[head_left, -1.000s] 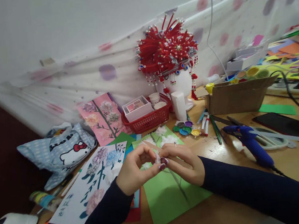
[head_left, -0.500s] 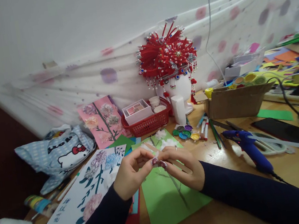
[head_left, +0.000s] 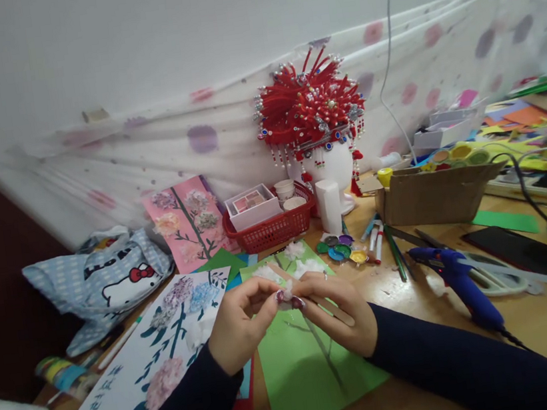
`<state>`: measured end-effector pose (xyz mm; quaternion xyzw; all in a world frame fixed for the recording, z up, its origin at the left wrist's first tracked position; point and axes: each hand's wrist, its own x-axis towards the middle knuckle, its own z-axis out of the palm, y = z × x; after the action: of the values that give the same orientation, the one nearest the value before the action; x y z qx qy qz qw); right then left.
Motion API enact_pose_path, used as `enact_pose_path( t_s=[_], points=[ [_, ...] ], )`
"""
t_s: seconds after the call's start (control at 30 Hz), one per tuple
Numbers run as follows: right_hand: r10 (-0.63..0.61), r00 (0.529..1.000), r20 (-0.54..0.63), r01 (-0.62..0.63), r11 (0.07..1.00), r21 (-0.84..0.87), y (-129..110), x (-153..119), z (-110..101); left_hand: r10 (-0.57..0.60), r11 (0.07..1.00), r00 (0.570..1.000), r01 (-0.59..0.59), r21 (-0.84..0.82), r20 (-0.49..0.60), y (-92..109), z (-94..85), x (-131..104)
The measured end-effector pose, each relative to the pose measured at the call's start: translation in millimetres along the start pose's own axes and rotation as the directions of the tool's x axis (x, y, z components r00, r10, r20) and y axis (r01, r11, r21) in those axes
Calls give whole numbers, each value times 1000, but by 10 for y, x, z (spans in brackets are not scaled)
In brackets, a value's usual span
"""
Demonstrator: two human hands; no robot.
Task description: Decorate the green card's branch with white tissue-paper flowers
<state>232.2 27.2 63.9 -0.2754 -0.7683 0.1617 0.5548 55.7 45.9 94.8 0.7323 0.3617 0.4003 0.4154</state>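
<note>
My left hand (head_left: 238,320) and my right hand (head_left: 342,307) meet over a green paper sheet (head_left: 298,390). Between their fingertips they pinch a small crumpled piece of white tissue paper (head_left: 287,290). A flat wooden craft stick (head_left: 337,312) also passes through my right hand, under its fingers. On the sheet a dark branch (head_left: 326,353) is drawn, and white tissue tufts (head_left: 308,267) lie near its top. Left of my left hand, a white sheet (head_left: 120,380) carries a painted branch with purple, blue and pink tissue flowers (head_left: 165,385).
A blue glue gun (head_left: 458,288) lies on the right by scissors (head_left: 498,281). Behind the hands are paint pots (head_left: 339,251), markers (head_left: 375,242), a red basket (head_left: 272,232), a cardboard box (head_left: 438,195) and a red beaded headdress (head_left: 311,106). A checked bag (head_left: 102,281) stands left.
The camera view has shifted slightly. Both hands stay together over the green sheet, and their fingertips have moved a little around the tissue piece.
</note>
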Motion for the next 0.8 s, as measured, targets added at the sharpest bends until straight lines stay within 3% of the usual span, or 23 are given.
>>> enact_pose_path(
  t_s=[0.23,0.53,0.8],
  points=[
    [-9,1000,-8,9,1000,4,9,7,8,-1,993,1000,4,-115,26,-18,32,-1],
    [22,997,-78,-27,997,-69,-2,6,-1,-9,1000,976,8,-4,-218,-76,-14,63],
    [120,989,-88,-129,986,-102,60,-4,-18,6,1000,973,-4,9,-230,-190,-71,105]
  ],
)
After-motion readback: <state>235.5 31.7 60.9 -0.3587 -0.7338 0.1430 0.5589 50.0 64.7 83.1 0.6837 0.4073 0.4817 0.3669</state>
